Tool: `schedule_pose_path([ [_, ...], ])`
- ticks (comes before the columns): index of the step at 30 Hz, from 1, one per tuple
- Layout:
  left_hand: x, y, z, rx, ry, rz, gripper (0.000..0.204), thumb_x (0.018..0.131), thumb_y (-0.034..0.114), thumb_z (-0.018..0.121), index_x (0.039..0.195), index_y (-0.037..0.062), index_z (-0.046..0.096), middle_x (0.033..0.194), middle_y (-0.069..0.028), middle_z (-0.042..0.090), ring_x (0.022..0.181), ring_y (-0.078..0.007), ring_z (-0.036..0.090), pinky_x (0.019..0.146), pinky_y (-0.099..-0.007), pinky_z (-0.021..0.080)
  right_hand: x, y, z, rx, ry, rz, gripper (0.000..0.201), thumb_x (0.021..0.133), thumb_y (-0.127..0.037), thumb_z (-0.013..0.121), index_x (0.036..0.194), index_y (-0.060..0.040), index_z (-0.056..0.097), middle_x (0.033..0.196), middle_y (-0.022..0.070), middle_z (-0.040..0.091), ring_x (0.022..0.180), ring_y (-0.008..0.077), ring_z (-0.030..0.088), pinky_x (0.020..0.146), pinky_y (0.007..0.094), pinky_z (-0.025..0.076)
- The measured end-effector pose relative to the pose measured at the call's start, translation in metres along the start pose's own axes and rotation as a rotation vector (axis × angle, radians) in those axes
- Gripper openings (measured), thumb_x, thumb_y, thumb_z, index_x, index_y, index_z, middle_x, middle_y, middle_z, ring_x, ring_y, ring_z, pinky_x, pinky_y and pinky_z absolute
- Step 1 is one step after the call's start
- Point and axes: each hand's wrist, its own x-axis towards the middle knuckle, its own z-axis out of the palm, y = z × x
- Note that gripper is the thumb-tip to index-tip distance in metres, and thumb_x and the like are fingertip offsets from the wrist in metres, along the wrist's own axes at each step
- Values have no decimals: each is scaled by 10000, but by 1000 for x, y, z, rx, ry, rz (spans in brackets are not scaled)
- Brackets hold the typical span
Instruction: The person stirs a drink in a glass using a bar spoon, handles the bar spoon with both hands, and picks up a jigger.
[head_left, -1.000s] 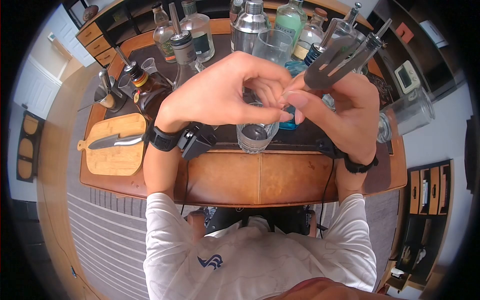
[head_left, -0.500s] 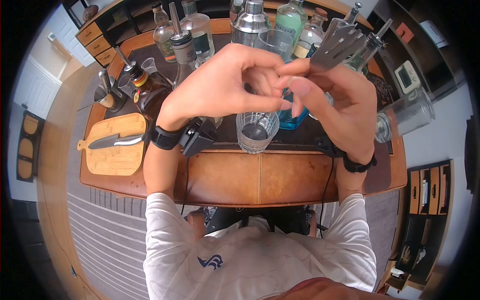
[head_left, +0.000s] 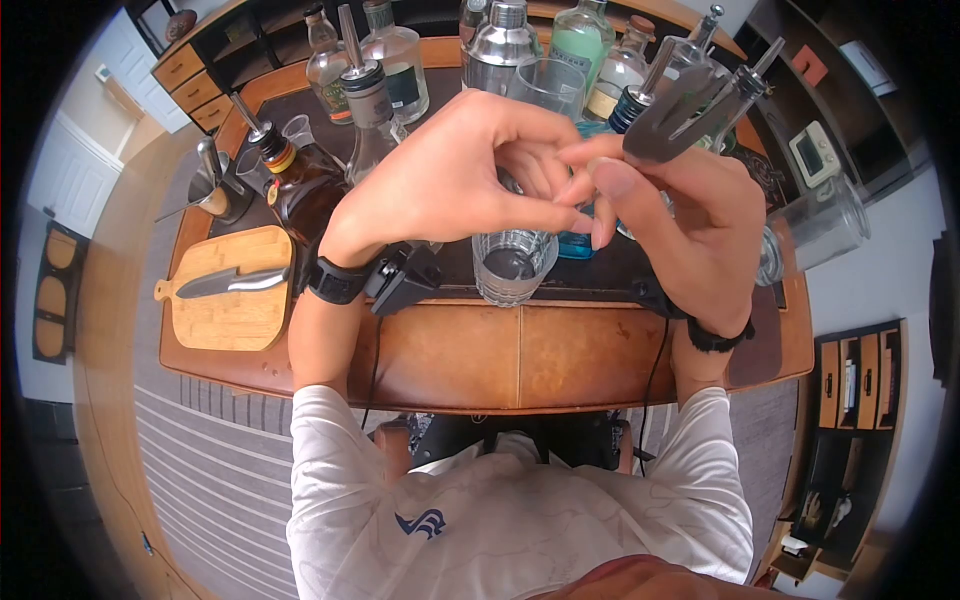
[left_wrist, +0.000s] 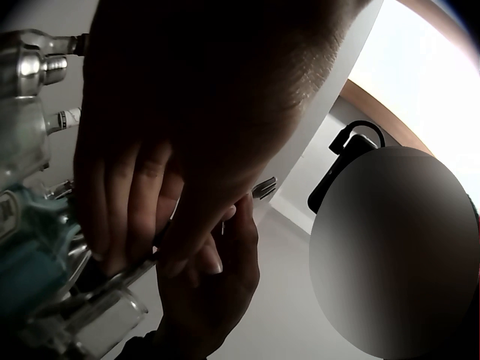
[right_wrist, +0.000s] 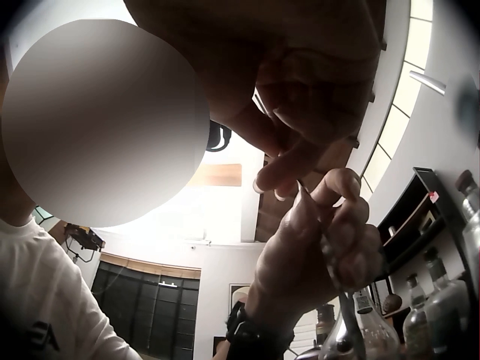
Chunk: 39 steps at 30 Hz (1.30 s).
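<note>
My left hand [head_left: 440,185] and right hand [head_left: 695,215] meet above the table, fingertips together. Between them they pinch a slim bar spoon with a forked end [head_left: 662,130], whose tines stick up past the right index finger. In the left wrist view the tines [left_wrist: 265,187] show beyond the right hand; the dark shaft runs between the left thumb and fingers. The right wrist view shows the shaft [right_wrist: 331,259] slanting down along the left fingers. Below the hands a cut-glass tumbler [head_left: 513,280] stands near the table's front edge. Its far rim is partly hidden by the left hand.
Several bottles with pourers, a shaker [head_left: 500,50] and a tall mixing glass [head_left: 546,90] crowd the back. A blue bottle [head_left: 577,246] stands behind the right fingers. At left lies a knife [head_left: 230,284] on a wooden board [head_left: 225,330]; a glass jar [head_left: 825,230] is at right.
Both hands stay joined above the tumbler and shift slightly. The forked end turned to show its tines broadside half a second ago, then turned again to a different angle.
</note>
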Motion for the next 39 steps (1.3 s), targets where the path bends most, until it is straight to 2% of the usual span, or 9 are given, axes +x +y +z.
schedule_pose_path([
  [9, -2, 5, 0, 114, -57, 58, 134, 869, 61, 769, 915, -21, 673, 782, -38, 722, 755, -71, 693, 744, -251, 583, -4, -2, 2, 89, 12, 67, 210, 1003, -78, 603, 1081, 76, 723, 847, 111, 738, 619, 116, 629, 596, 238, 498],
  [11, -2, 3, 7, -133, 47, -37, 175, 810, 26, 822, 866, 18, 657, 697, 38, 578, 715, -53, 616, 691, -228, 508, -2, 1, 4, 165, 68, 94, 217, 1019, -92, 594, 1115, 69, 704, 861, 98, 722, 680, 110, 636, 623, 218, 491],
  [18, -2, 5, 2, 28, 63, -52, 210, 847, 25, 794, 1028, -26, 701, 799, -20, 698, 806, -90, 700, 763, -250, 563, 6, 28, 0, -34, 116, 3, 192, 978, -123, 661, 1118, -7, 723, 860, 38, 717, 722, 77, 633, 650, 223, 486],
  [20, -1, 7, 2, 27, 95, -97, 191, 878, 63, 775, 1016, -41, 693, 834, -45, 724, 823, -98, 708, 784, -257, 569, 9, 26, -1, -96, 81, -109, 217, 1029, -118, 586, 1122, 43, 699, 1105, 99, 695, 967, 138, 643, 860, 278, 501],
  [24, -2, 7, 3, 37, 93, -93, 180, 929, 89, 727, 1031, -55, 688, 854, -63, 728, 835, -113, 712, 798, -263, 571, 13, 28, -1, -127, 49, -151, 255, 1047, -143, 549, 1172, 29, 691, 1194, 113, 671, 1066, 147, 626, 929, 283, 486],
  [26, -3, 9, 4, -23, 120, -137, 164, 982, 78, 649, 1046, -70, 683, 883, -81, 727, 855, -124, 704, 804, -267, 567, 12, 24, 2, 44, -10, 52, 339, 1082, -192, 471, 1289, 25, 628, 1224, 122, 665, 1114, 158, 614, 987, 294, 466],
  [30, 1, 4, 13, -40, 182, -72, 219, 1024, 144, 613, 1015, -61, 687, 832, -99, 742, 812, -119, 718, 738, -256, 565, 13, 23, 18, 215, 42, 108, 414, 1105, -232, 390, 1391, 27, 540, 1232, 125, 667, 1074, 165, 635, 970, 293, 484],
  [32, 2, 4, 16, -51, 197, -54, 236, 1055, 150, 553, 1059, -55, 671, 855, -96, 736, 820, -115, 705, 744, -253, 556, 14, 32, 26, 414, 114, 77, 400, 1106, -281, 449, 1367, 9, 541, 879, 21, 609, 681, 50, 500, 617, 216, 442],
  [39, 7, 3, 21, -53, 176, -28, 228, 1078, 155, 501, 1033, -32, 623, 718, -23, 604, 643, -95, 555, 591, -253, 452, 15, 38, 27, 444, 38, 67, 420, 1115, -299, 415, 1358, 7, 570, 884, 44, 646, 653, 67, 585, 599, 229, 489],
])
